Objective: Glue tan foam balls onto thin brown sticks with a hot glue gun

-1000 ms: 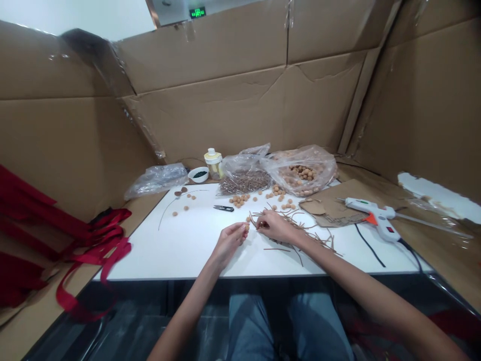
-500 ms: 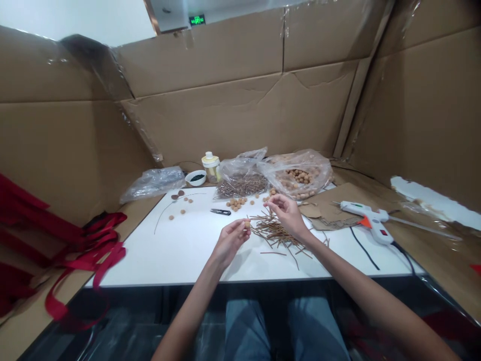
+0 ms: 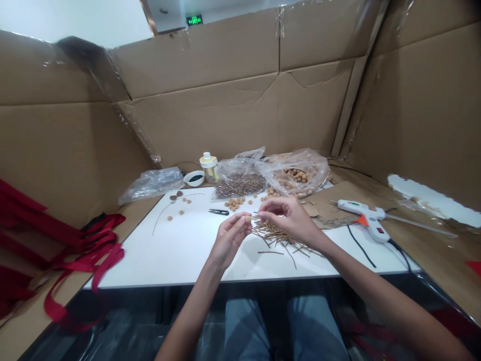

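Note:
My left hand (image 3: pixel 230 236) pinches a small tan wooden bead (image 3: pixel 248 219) above the white table (image 3: pixel 180 250). My right hand (image 3: pixel 291 216) is closed in a pinch on a thin brown stick (image 3: pixel 256 216) whose tip meets the bead. Below my right hand lies a loose pile of brown sticks (image 3: pixel 280 236) on the table.
At the back stand a bag of sticks (image 3: pixel 239 181), a bag of beads (image 3: pixel 298 176), a yellow-lidded jar (image 3: pixel 209 167) and a small white bowl (image 3: pixel 195 177). Small scissors (image 3: pixel 219 212), loose beads (image 3: pixel 235 202), a wire (image 3: pixel 162 215), a glue gun (image 3: pixel 366 218) and red straps (image 3: pixel 86 250) lie around.
My right hand lifted off the stick pile with a stick and came left to the bead in my left hand, which rose slightly.

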Available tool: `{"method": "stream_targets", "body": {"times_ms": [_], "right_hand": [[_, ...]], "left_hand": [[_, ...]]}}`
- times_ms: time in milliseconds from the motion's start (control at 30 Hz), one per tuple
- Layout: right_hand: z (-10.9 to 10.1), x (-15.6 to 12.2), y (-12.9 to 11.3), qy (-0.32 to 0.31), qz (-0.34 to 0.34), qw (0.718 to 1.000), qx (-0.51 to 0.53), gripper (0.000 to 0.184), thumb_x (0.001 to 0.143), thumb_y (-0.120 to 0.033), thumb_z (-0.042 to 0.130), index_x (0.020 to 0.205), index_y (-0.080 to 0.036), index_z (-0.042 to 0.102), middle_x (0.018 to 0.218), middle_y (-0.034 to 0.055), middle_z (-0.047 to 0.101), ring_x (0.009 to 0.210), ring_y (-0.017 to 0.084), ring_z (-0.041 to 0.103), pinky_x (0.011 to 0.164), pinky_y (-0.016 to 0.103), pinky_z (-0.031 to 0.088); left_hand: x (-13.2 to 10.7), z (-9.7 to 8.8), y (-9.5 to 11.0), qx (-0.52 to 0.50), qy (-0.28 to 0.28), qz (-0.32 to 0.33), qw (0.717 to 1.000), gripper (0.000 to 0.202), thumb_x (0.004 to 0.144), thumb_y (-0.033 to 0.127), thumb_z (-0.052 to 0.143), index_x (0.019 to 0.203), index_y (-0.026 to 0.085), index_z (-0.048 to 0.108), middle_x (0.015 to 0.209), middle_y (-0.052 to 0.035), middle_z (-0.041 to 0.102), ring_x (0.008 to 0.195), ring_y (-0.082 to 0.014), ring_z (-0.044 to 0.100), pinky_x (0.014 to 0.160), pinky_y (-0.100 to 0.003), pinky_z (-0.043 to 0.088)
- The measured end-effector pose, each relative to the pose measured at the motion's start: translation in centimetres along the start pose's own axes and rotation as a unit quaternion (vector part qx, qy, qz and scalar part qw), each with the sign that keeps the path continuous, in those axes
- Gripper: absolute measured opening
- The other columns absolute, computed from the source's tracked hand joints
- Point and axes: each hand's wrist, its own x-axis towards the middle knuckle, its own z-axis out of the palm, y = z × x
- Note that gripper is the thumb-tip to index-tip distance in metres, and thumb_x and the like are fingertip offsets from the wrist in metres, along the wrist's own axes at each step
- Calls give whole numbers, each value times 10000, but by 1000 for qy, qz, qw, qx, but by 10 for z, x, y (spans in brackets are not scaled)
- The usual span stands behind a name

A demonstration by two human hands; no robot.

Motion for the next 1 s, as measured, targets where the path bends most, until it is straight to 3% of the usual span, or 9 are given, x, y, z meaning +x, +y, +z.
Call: {"method": "stream_targets", "body": {"times_ms": [133, 367, 600, 1000], "right_hand": [[3, -17, -38, 35, -89, 992, -83, 96, 844, -124, 579, 809, -158, 662, 761, 41, 691, 685, 146, 608, 631, 265, 466], [7, -38, -54, 92, -253, 933, -240, 130, 861, -30, 520, 884, -101, 626, 714, 65, 610, 666, 160, 521, 619, 288, 447], [10, -47, -64, 95, -278, 910, -293, 135, 828, 5, 532, 885, -27, 651, 724, 114, 620, 683, 191, 508, 660, 342, 459], [6, -56, -71, 125, -283, 890, -336, 120, 822, 4, 535, 849, -55, 636, 707, 101, 624, 676, 193, 515, 638, 340, 463]], "left_hand": [[-21, 18, 15, 14, -21, 21, 999, 250, 670, 279, 817, 866, 152, 728, 835, -36, 689, 751, -114, 610, 711, -216, 493], [-41, 34, 25, 36, -44, 66, 996, 188, 702, 270, 795, 854, 173, 743, 775, -24, 676, 712, -99, 589, 674, -193, 482], [-49, 43, 27, 64, -72, 93, 991, 137, 726, 257, 776, 846, 194, 754, 824, -11, 673, 674, -80, 576, 657, -183, 475], [-55, 58, 31, 81, -59, 82, 992, 194, 657, 291, 821, 805, 182, 759, 775, -27, 670, 650, -99, 563, 635, -209, 484]]}}
